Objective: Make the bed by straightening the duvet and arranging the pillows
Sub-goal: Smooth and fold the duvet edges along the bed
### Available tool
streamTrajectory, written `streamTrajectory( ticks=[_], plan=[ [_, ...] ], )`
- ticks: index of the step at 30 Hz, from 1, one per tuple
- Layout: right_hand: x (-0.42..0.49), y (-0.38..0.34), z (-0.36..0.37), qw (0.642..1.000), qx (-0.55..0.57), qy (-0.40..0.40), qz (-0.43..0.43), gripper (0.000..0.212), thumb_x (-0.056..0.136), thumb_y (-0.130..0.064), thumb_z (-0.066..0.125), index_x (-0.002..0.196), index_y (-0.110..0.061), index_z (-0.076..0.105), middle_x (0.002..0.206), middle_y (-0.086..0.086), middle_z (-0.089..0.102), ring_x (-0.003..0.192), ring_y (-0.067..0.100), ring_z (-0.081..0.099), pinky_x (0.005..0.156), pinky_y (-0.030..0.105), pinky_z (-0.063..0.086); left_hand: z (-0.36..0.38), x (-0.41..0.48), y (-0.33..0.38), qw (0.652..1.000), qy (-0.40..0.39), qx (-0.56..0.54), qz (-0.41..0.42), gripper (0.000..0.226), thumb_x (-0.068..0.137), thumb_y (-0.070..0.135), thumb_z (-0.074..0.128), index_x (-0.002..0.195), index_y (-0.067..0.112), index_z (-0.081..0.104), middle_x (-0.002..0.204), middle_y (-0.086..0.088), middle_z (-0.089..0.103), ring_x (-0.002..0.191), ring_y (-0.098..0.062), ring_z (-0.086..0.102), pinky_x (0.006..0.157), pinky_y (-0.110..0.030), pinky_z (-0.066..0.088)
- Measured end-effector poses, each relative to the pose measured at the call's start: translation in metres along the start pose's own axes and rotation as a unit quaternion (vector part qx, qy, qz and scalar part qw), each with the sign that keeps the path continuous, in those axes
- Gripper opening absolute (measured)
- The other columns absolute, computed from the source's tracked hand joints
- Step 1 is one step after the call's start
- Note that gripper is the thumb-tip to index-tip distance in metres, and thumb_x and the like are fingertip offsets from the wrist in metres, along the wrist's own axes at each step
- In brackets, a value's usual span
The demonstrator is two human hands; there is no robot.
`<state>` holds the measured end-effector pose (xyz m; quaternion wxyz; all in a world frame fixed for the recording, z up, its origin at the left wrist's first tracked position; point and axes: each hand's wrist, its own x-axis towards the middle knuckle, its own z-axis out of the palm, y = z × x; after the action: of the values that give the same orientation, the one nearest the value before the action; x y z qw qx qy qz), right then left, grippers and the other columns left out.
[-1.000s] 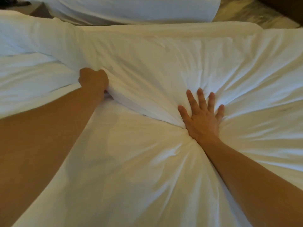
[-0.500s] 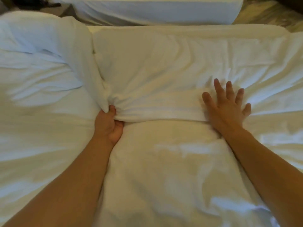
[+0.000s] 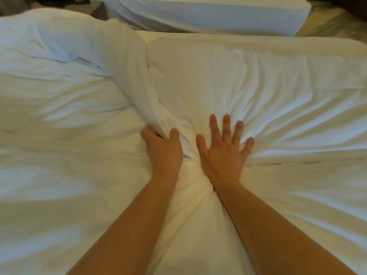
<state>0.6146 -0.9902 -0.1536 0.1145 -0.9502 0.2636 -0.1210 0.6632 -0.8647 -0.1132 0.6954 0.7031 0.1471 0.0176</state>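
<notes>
A white duvet (image 3: 258,92) covers the bed and is creased, with folds radiating from the middle. My left hand (image 3: 161,151) grips a bunched fold of the duvet between thumb and fingers at the centre. That fold runs up and left as a raised ridge (image 3: 139,76). Just to the right, my right hand (image 3: 224,151) lies flat on the duvet with its fingers spread. A rumpled white mound (image 3: 49,40), pillow or duvet I cannot tell, sits at the far left.
A second bed with a white sheet (image 3: 198,14) stands beyond the far edge, with a narrow gap between. Patterned floor (image 3: 327,26) shows at the top right. Dark objects (image 3: 65,0) lie at the top left.
My right hand has slid left to lie beside my left hand. My left hand still holds the fold, which now bunches between both hands, and the view has shifted closer.
</notes>
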Motion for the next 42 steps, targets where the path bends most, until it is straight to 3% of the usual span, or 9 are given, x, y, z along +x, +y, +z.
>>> streamTrajectory(
  ticks=[4,7,10,15,18,20,30,38,42],
  plan=[
    [0.002,-0.002,0.009,1.0,-0.018,0.012,0.003,0.069,0.101,-0.072,0.016,0.163,-0.048,0.0,0.175,-0.008,0.0,0.162,0.028,-0.006,0.123,0.068,0.0,-0.006,0.067,0.064,0.944,0.084,0.237,0.214,0.09,0.084,0.045,0.077,0.153,0.008,0.033,0.15,-0.017,0.039,0.139,-0.036,0.04,0.115,-0.04,0.033],
    [0.003,-0.002,0.012,0.999,-0.034,0.008,0.008,0.069,0.101,-0.072,0.014,0.164,-0.046,-0.002,0.176,-0.007,-0.001,0.162,0.029,-0.006,0.123,0.068,0.001,0.007,0.134,0.107,0.893,0.041,0.411,0.177,0.096,0.083,0.066,0.07,0.152,0.012,0.031,0.153,-0.015,0.035,0.141,-0.034,0.038,0.111,-0.05,0.039],
    [0.007,0.0,0.015,0.999,-0.042,0.001,0.002,0.069,0.101,-0.071,0.012,0.164,-0.046,-0.003,0.175,-0.007,-0.004,0.161,0.029,-0.008,0.123,0.067,-0.002,0.01,0.168,0.11,0.871,0.027,0.466,0.149,0.082,0.094,0.055,0.064,0.15,0.005,0.031,0.153,-0.019,0.037,0.14,-0.037,0.042,0.111,-0.05,0.04],
    [0.01,0.004,0.018,0.999,-0.038,0.007,0.002,0.068,0.102,-0.069,0.015,0.164,-0.045,0.001,0.176,-0.007,-0.001,0.161,0.029,-0.006,0.124,0.067,-0.001,-0.054,0.185,0.091,0.993,-0.023,0.094,0.064,0.033,0.101,0.033,0.057,0.123,0.009,0.063,0.132,-0.014,0.065,0.123,-0.031,0.062,0.108,-0.046,0.05],
    [0.011,0.004,0.017,0.999,-0.036,0.009,0.005,0.067,0.102,-0.067,0.015,0.164,-0.045,0.003,0.176,-0.007,0.001,0.161,0.029,-0.005,0.123,0.068,0.001,-0.139,0.15,0.056,0.959,-0.037,-0.267,-0.089,0.023,0.105,0.015,0.055,0.124,0.016,0.068,0.126,-0.006,0.074,0.119,-0.024,0.069,0.104,-0.056,0.052],
    [0.009,0.003,0.015,0.999,-0.033,0.005,-0.002,0.066,0.102,-0.066,0.015,0.164,-0.046,0.004,0.176,-0.007,0.001,0.161,0.029,-0.005,0.123,0.067,0.0,-0.174,0.112,0.025,0.925,0.004,-0.355,-0.14,0.028,0.105,0.008,0.049,0.122,0.017,0.069,0.118,-0.003,0.078,0.112,-0.018,0.073,0.106,-0.048,0.052],
    [0.012,-0.005,-0.007,0.999,-0.035,-0.036,0.004,0.066,0.099,-0.067,0.011,0.163,-0.048,0.006,0.175,-0.009,0.004,0.161,0.026,-0.005,0.123,0.066,0.0,-0.164,0.115,0.0,0.918,-0.009,-0.365,-0.157,0.038,0.104,0.012,0.052,0.142,0.012,0.058,0.122,-0.009,0.074,0.121,-0.025,0.067,0.109,-0.048,0.051],
    [-0.016,-0.144,-0.04,0.993,0.118,-0.018,-0.013,0.064,0.099,-0.063,0.014,0.161,-0.052,0.013,0.175,-0.013,0.002,0.161,0.02,-0.008,0.125,0.059,-0.004,-0.171,0.123,-0.007,0.916,-0.041,-0.357,-0.179,0.039,0.107,0.006,0.048,0.146,0.008,0.054,0.125,-0.01,0.071,0.097,-0.015,0.074,0.075,-0.03,0.063],
    [-0.037,-0.239,0.009,0.987,0.147,-0.061,0.006,0.06,0.103,-0.066,0.012,0.161,-0.054,0.0,0.174,-0.014,-0.005,0.161,0.021,-0.012,0.124,0.061,-0.008,-0.18,0.127,-0.008,0.9,-0.141,-0.374,-0.174,0.046,0.106,0.007,0.046,0.152,0.002,0.044,0.148,-0.019,0.057,0.132,-0.028,0.061,0.11,-0.043,0.05]
  ],
)
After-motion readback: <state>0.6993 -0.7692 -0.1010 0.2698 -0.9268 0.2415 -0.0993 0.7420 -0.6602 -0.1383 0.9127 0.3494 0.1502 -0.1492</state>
